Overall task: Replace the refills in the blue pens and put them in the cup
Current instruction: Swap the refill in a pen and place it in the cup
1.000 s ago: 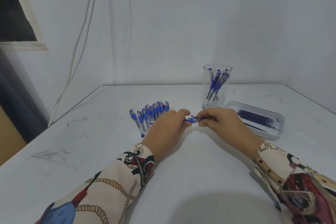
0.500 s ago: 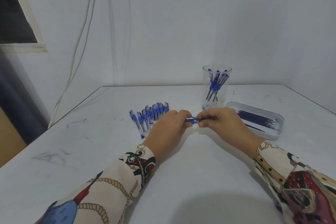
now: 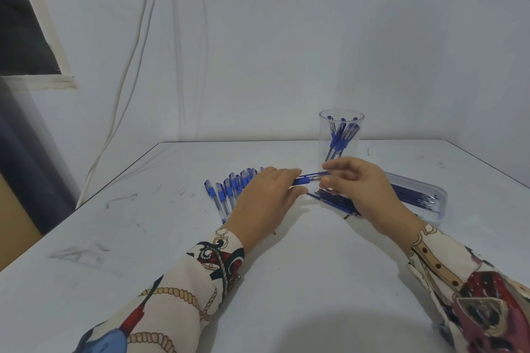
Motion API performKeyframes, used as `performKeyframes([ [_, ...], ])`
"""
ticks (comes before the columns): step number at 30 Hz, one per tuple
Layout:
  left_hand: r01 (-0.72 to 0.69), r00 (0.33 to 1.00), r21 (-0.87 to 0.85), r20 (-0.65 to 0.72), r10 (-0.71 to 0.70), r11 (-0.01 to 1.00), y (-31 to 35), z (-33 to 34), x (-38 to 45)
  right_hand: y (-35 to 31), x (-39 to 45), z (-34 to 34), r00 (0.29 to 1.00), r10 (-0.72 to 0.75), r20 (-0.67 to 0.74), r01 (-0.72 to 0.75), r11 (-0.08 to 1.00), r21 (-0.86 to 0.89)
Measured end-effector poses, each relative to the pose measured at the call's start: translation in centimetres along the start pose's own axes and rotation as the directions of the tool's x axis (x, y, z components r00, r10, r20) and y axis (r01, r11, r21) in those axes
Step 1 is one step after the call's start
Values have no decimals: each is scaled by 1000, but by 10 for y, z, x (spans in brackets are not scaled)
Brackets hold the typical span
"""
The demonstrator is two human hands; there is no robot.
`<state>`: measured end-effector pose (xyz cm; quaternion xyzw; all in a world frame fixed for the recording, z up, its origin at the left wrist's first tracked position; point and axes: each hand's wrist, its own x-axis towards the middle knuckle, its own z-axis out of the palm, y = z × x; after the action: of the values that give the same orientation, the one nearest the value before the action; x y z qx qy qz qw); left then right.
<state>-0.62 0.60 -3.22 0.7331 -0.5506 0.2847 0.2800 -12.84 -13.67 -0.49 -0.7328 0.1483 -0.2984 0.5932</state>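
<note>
Blue-gripped and clear-barrelled, the pen (image 3: pixel 308 180) in hand lies almost level in the head view, its long axis running left to right between the two hands, with the tip end toward the right. The left hand (image 3: pixel 265 200) holds the barrel, fingers curled over it from above and thumb beneath. The right hand (image 3: pixel 360 189) sits at the tip end, its fingertips (image 3: pixel 327 180) pinched on what looks like the nose cone or the refill point; the part is too small to tell which. Both hands hover just above the white table (image 3: pixel 286 281).

Judging by this, the step in hand is working the tip end, unscrewing or seating it, and the next move is along the pen's own axis: the right hand pulls or pushes rightward while the left steadies the barrel.

Behind the left hand a row of waiting blue pens (image 3: pixel 229 189) lies fanned on the table. Under and beside the right hand lie loose refills (image 3: pixel 334 200), and further right a shallow clear tray (image 3: pixel 440 203) holds more. The clear cup (image 3: pixel 341 137) stands upright just beyond the right hand, already holding several finished pens, so the right hand is the nearer one for dropping this pen in. A white cable (image 3: pixel 126 89) hangs down the wall at the left.
</note>
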Motion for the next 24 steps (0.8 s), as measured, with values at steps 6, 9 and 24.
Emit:
performKeyframes([
  [6,293,946,-245,-62,-317,924,-9,-8,27,-35,25,-27,931,-232,-282,222,973,-69],
  [9,393,912,-312,15,-409,865,-21,8,51,-58,48,-45,851,-321,-416,288,947,-141],
  [24,592,806,-580,429,-408,560,0,68,118,-64,99,-47,867,-445,-226,228,757,-613],
])
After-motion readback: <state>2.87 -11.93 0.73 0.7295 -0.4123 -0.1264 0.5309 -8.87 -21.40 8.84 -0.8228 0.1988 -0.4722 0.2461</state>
